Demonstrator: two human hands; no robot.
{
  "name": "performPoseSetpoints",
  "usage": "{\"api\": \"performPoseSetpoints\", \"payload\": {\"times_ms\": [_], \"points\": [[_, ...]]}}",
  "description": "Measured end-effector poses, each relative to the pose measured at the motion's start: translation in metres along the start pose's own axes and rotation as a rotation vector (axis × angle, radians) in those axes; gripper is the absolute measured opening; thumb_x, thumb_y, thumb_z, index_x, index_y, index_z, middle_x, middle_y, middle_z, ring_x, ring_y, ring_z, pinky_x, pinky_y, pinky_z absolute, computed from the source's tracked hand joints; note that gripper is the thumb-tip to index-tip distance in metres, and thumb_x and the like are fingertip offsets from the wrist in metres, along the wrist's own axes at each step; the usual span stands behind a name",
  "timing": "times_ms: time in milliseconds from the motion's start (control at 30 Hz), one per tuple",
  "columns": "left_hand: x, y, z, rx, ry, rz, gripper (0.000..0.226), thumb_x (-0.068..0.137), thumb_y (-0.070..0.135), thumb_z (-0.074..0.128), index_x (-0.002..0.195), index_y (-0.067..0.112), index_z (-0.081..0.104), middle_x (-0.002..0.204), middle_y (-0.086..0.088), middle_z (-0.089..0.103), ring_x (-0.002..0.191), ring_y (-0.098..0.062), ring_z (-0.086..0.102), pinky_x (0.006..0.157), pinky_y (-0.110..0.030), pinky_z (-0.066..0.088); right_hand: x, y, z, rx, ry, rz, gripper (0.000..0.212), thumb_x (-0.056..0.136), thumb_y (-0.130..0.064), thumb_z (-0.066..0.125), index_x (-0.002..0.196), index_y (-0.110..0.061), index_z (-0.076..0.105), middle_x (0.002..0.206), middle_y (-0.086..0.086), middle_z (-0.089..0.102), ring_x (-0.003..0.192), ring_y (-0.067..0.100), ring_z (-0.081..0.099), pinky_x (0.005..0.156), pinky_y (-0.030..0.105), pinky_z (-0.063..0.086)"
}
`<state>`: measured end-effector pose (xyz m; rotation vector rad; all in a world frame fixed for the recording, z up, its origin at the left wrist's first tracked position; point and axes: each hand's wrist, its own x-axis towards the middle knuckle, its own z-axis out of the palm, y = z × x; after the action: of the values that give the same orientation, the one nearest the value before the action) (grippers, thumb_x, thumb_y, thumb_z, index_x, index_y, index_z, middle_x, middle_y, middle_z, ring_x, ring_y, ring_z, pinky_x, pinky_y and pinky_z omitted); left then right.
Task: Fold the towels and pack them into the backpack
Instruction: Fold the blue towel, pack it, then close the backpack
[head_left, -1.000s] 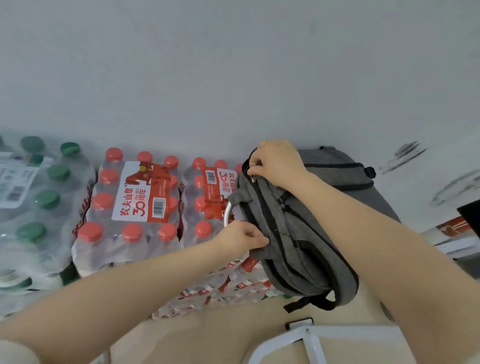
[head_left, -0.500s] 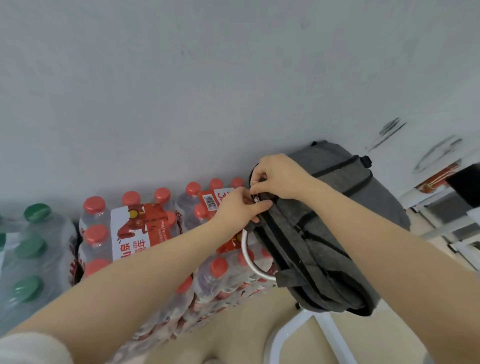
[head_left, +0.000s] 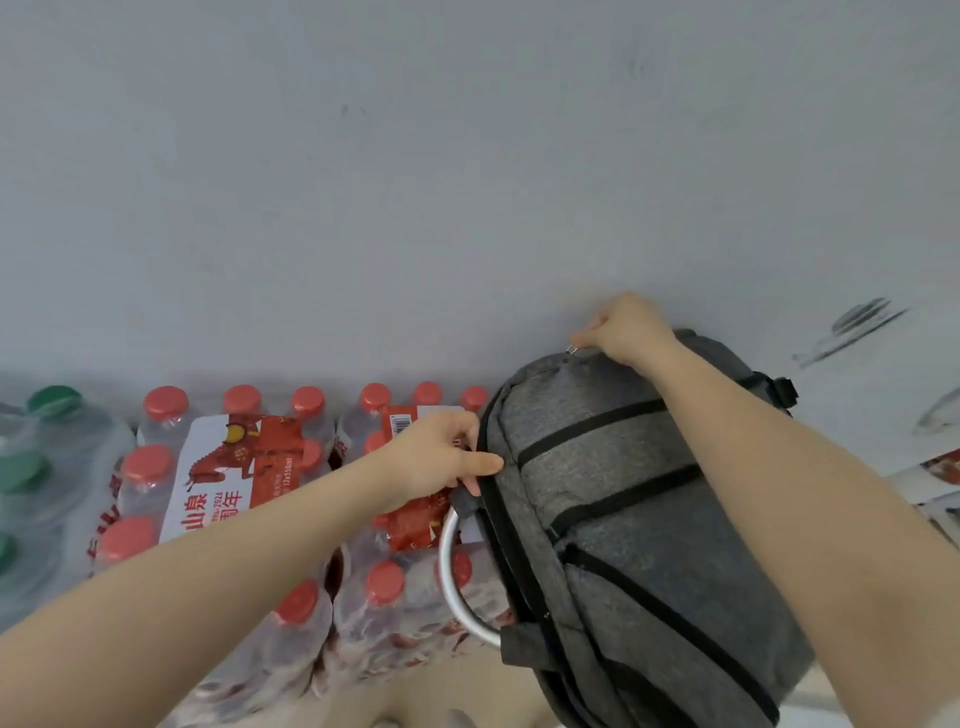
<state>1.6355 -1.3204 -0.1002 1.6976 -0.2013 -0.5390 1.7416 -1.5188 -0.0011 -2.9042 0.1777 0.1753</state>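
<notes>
A grey backpack with black zipper lines lies against the wall at the right, its front face up. My right hand pinches the small metal zipper pull at the backpack's far top edge. My left hand grips the backpack's left side by the black seam, just above its silver metal carry handle. No towels are in view.
Shrink-wrapped packs of red-capped water bottles stand directly left of the backpack, some under its handle. Green-capped bottles are at the far left. A plain grey wall fills the upper half. White furniture parts show at the right edge.
My right hand has dragged the zipper pull from the backpack's near-left corner round to its far top edge. The left hand shifted down the left side. The backpack now shows its front face.
</notes>
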Motion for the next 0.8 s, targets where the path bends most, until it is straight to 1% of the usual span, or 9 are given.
{"api": "performPoseSetpoints", "payload": {"times_ms": [67, 133, 233, 400, 533, 600, 667, 733, 800], "points": [[0.001, 0.002, -0.001, -0.009, -0.005, -0.026, 0.029, 0.083, 0.010, 0.065, 0.064, 0.015, 0.045, 0.078, -0.006, 0.062, 0.062, -0.015, 0.063, 0.063, -0.028, 0.045, 0.000, 0.005, 0.004, 0.022, 0.028, 0.026, 0.029, 0.078, -0.027, 0.070, 0.093, -0.002, 0.067, 0.102, 0.014, 0.067, 0.098, 0.029, 0.061, 0.081, 0.033, 0.048], [0.000, 0.006, -0.003, 0.004, -0.015, -0.039, 0.028, 0.084, 0.010, 0.064, 0.065, 0.013, 0.043, 0.073, -0.009, 0.062, 0.059, -0.011, 0.062, 0.056, -0.024, 0.042, -0.002, 0.003, 0.009, -0.027, 0.081, 0.041, 0.029, 0.079, -0.027, 0.068, 0.096, -0.003, 0.067, 0.105, 0.014, 0.067, 0.099, 0.029, 0.061, 0.077, 0.031, 0.046], [-0.001, 0.009, -0.004, 0.027, 0.009, -0.053, 0.032, 0.084, 0.008, 0.064, 0.063, 0.014, 0.040, 0.068, -0.012, 0.059, 0.055, -0.007, 0.063, 0.055, -0.024, 0.040, -0.011, -0.005, 0.011, -0.132, 0.151, 0.060, 0.025, 0.079, -0.023, 0.065, 0.096, -0.005, 0.066, 0.106, 0.014, 0.066, 0.100, 0.029, 0.062, 0.075, 0.030, 0.046], [-0.008, 0.017, -0.003, 0.053, 0.050, -0.045, 0.027, 0.085, 0.009, 0.062, 0.067, 0.012, 0.043, 0.058, -0.004, 0.062, 0.048, -0.003, 0.060, 0.050, -0.017, 0.043, -0.026, -0.012, 0.012, -0.077, 0.067, 0.133, 0.031, 0.090, -0.026, 0.053, 0.109, -0.003, 0.059, 0.120, 0.015, 0.059, 0.108, 0.031, 0.057, 0.077, 0.032, 0.043], [-0.008, 0.037, -0.009, 0.042, 0.080, -0.023, 0.025, 0.087, 0.009, 0.060, 0.069, 0.013, 0.043, 0.065, -0.007, 0.061, 0.052, -0.008, 0.060, 0.049, -0.016, 0.044, -0.060, -0.024, 0.006, 0.082, 0.137, -0.027, 0.048, 0.095, -0.038, 0.042, 0.132, -0.006, 0.045, 0.136, 0.012, 0.049, 0.123, 0.029, 0.047, 0.096, 0.038, 0.040], [-0.006, 0.048, -0.013, 0.052, 0.108, -0.022, 0.028, 0.088, 0.009, 0.058, 0.067, 0.014, 0.041, 0.064, -0.006, 0.057, 0.048, -0.006, 0.058, 0.046, -0.015, 0.044, -0.083, -0.029, 0.007, 0.098, 0.202, -0.078, 0.041, 0.094, -0.036, 0.044, 0.124, -0.008, 0.053, 0.126, 0.012, 0.057, 0.115, 0.027, 0.052, 0.095, 0.038, 0.043], [-0.003, 0.057, -0.018, 0.046, 0.160, -0.009, 0.032, 0.088, 0.007, 0.058, 0.064, 0.014, 0.038, 0.058, -0.004, 0.052, 0.034, 0.002, 0.050, 0.037, -0.011, 0.039, -0.104, -0.032, 0.012, 0.073, 0.267, -0.095, 0.034, 0.094, -0.032, 0.046, 0.114, -0.009, 0.060, 0.117, 0.011, 0.062, 0.107, 0.026, 0.056, 0.091, 0.037, 0.046], [-0.001, 0.061, -0.023, 0.038, 0.175, -0.010, 0.033, 0.089, 0.008, 0.058, 0.063, 0.014, 0.037, 0.054, -0.004, 0.047, 0.027, 0.001, 0.043, 0.032, -0.012, 0.033, -0.123, -0.037, 0.019, 0.061, 0.322, -0.100, 0.031, 0.094, -0.030, 0.046, 0.114, -0.010, 0.060, 0.117, 0.010, 0.061, 0.108, 0.026, 0.055, 0.092, 0.037, 0.043], [0.001, 0.065, -0.029, 0.046, 0.194, -0.016, 0.032, 0.089, 0.011, 0.058, 0.063, 0.014, 0.039, 0.054, -0.005, 0.047, 0.033, -0.004, 0.045, 0.034, -0.014, 0.035, -0.140, -0.042, 0.025, 0.071, 0.387, -0.101, 0.034, 0.094, -0.029, 0.046, 0.120, -0.009, 0.057, 0.123, 0.010, 0.058, 0.115, 0.024, 0.051, 0.098, 0.035, 0.038]]}}
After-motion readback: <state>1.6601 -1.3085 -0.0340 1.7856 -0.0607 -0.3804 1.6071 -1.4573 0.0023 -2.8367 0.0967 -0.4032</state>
